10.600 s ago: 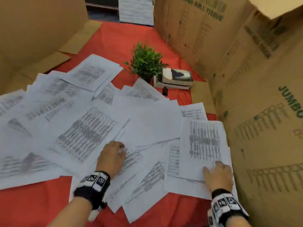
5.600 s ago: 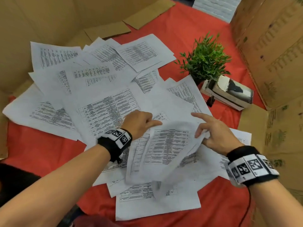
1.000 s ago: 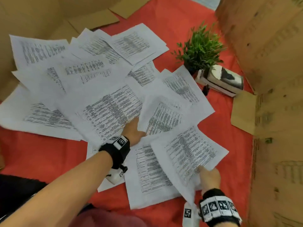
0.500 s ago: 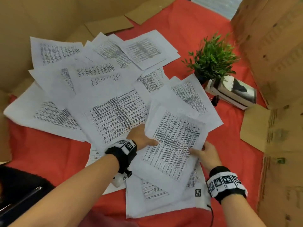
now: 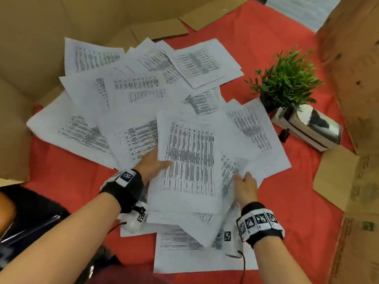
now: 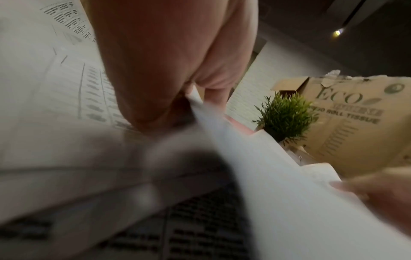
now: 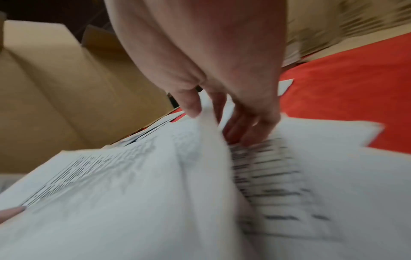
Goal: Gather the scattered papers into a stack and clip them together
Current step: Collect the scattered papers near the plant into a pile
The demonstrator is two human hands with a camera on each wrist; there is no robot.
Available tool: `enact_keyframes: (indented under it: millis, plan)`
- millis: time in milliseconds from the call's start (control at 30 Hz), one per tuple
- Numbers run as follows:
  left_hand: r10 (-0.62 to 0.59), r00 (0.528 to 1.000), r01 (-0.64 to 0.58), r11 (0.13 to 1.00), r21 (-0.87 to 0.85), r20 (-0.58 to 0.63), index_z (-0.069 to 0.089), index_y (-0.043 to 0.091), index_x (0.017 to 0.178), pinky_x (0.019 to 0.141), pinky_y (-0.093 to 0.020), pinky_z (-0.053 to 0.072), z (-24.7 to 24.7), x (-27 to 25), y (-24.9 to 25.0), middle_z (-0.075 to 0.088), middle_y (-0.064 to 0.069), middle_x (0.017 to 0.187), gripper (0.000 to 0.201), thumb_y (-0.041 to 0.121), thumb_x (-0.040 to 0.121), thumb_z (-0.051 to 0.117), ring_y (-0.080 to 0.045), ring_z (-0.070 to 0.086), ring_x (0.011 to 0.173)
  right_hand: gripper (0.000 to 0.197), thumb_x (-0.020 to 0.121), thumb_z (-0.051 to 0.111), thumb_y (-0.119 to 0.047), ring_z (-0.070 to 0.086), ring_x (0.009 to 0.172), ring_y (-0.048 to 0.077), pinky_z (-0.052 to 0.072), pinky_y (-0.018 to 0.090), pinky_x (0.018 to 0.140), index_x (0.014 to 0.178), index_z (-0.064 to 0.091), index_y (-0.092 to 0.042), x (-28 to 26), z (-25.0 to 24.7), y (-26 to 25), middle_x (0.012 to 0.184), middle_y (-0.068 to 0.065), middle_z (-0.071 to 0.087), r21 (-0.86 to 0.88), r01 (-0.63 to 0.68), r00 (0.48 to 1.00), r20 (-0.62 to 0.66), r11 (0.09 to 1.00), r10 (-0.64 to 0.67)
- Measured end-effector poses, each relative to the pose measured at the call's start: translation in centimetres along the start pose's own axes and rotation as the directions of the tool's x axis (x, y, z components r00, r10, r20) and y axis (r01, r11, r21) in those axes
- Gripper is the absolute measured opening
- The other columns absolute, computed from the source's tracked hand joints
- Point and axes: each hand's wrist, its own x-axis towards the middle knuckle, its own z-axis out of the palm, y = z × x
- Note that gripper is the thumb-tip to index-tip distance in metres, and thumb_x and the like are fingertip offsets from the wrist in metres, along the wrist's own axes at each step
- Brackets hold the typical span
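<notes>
Many printed white sheets [image 5: 135, 87] lie scattered and overlapping on the red cloth [image 5: 61, 177]. In the middle, a small gathered stack [image 5: 188, 156] sits between my hands. My left hand [image 5: 162, 160] grips its left edge, thumb on top; in the left wrist view the paper edge [image 6: 200, 109] runs between thumb and fingers of my left hand [image 6: 184, 98]. My right hand [image 5: 244, 177] pinches sheets at the right edge, and the right wrist view shows a lifted sheet [image 7: 211, 133] between thumb and fingers of my right hand [image 7: 206, 109]. A small black clip [image 5: 284, 134] lies beside the books.
A green potted plant [image 5: 287, 78] and stacked books [image 5: 309, 128] stand at the right. Cardboard boxes wall the left [image 5: 30, 48] and right [image 5: 356, 68]. Loose cardboard flaps [image 5: 336, 177] lie on the cloth. Bare red cloth shows at front left and right.
My right hand brought a printed sheet from the lower right over onto the pile at my left hand. That sheet now lies straight on top, held at both edges.
</notes>
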Motion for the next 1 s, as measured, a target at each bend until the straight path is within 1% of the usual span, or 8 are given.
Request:
enact_keyframes:
  millis: [133,233,400,533,700,800,867,1000]
  plan:
    - [0.024,1.0,-0.023,0.999,-0.044,0.006,0.05,0.018,0.137,0.099,-0.033,0.042,0.7,0.0,-0.2,0.061,-0.001,0.126,0.051,0.017,0.089,0.068,-0.017,0.057,0.11,0.023,0.1,0.045,-0.019,0.046,0.109,0.035,0.041,0.04,0.088,0.108,0.062,-0.006,0.2,1.3,-3.0,0.116,0.018,0.048,-0.46,0.177,0.918,-0.24,0.87,-0.314]
    - [0.036,0.998,-0.038,0.999,-0.034,-0.05,0.052,0.022,0.132,0.095,-0.03,0.041,1.7,0.7,0.1,0.061,0.007,0.117,0.056,0.022,0.082,0.077,-0.014,0.057,0.108,0.026,0.102,0.043,-0.023,0.047,0.08,0.022,0.036,0.029,0.069,0.081,0.051,-0.01,2.1,1.9,-4.0,0.085,0.006,0.052,-0.144,0.438,0.898,0.021,0.887,-0.44]
    - [0.055,0.987,-0.059,0.998,-0.028,-0.149,0.061,0.018,0.113,0.073,-0.02,0.048,0.3,1.3,0.5,0.067,0.002,0.105,0.039,0.002,0.08,0.074,-0.018,0.064,0.099,0.052,0.093,0.062,-0.038,0.05,0.118,0.029,0.04,0.04,0.097,0.132,0.052,-0.006,7.3,-1.1,-5.1,0.13,0.016,0.055,-0.179,0.303,0.923,-0.188,0.936,-0.335]
    - [-0.008,0.96,-0.017,0.996,-0.088,-0.281,0.062,0.013,0.115,0.087,-0.028,0.048,-5.2,0.9,0.0,0.069,-0.003,0.107,0.041,0.001,0.078,0.076,-0.021,0.065,0.099,0.101,0.065,0.086,-0.05,0.039,0.133,0.039,0.035,0.055,0.108,0.143,0.036,-0.009,12.2,-4.4,-4.7,0.142,0.019,0.045,-0.408,0.035,0.989,-0.117,0.912,-0.09]
    - [-0.102,0.974,0.083,0.991,-0.102,-0.201,0.057,0.014,0.127,0.104,-0.04,0.044,-6.9,1.3,-1.1,0.066,-0.003,0.12,0.047,0.003,0.084,0.071,-0.023,0.061,0.113,0.055,0.074,0.083,-0.024,0.064,0.108,0.033,0.049,0.047,0.1,0.121,0.063,-0.003,13.8,-6.3,-4.5,0.121,0.015,0.068,-0.274,0.137,0.969,0.236,0.952,-0.071]
    - [-0.104,0.977,0.086,0.991,-0.104,-0.186,0.052,0.011,0.137,0.109,-0.049,0.041,-6.3,1.7,-1.4,0.063,-0.007,0.129,0.049,-0.002,0.09,0.061,-0.028,0.059,0.119,0.061,0.079,0.073,-0.034,0.062,0.112,0.037,0.048,0.049,0.099,0.13,0.058,-0.003,11.0,-8.4,-7.1,0.125,0.022,0.065,-0.259,0.27,0.959,-0.011,0.927,-0.283]
    - [-0.102,0.98,0.084,0.99,-0.11,-0.171,0.048,0.009,0.14,0.109,-0.05,0.041,-5.8,2.1,-1.3,0.061,-0.01,0.132,0.051,-0.006,0.091,0.057,-0.029,0.057,0.121,0.043,0.084,0.064,-0.031,0.062,0.097,0.04,0.048,0.043,0.085,0.116,0.063,-0.002,6.7,-10.2,-9.9,0.103,0.025,0.068,-0.324,0.402,0.815,-0.301,0.857,-0.496]
    - [-0.1,0.984,0.088,0.992,-0.087,-0.148,0.049,0.009,0.138,0.108,-0.051,0.042,-4.7,1.9,-0.9,0.061,-0.011,0.131,0.051,-0.007,0.09,0.056,-0.031,0.058,0.119,0.014,0.094,0.059,-0.015,0.054,0.069,0.027,0.039,0.035,0.065,0.092,0.065,-0.003,-4.2,-11.6,-13.2,0.075,0.014,0.063,-0.402,0.727,0.32,-0.518,0.556,-0.793]
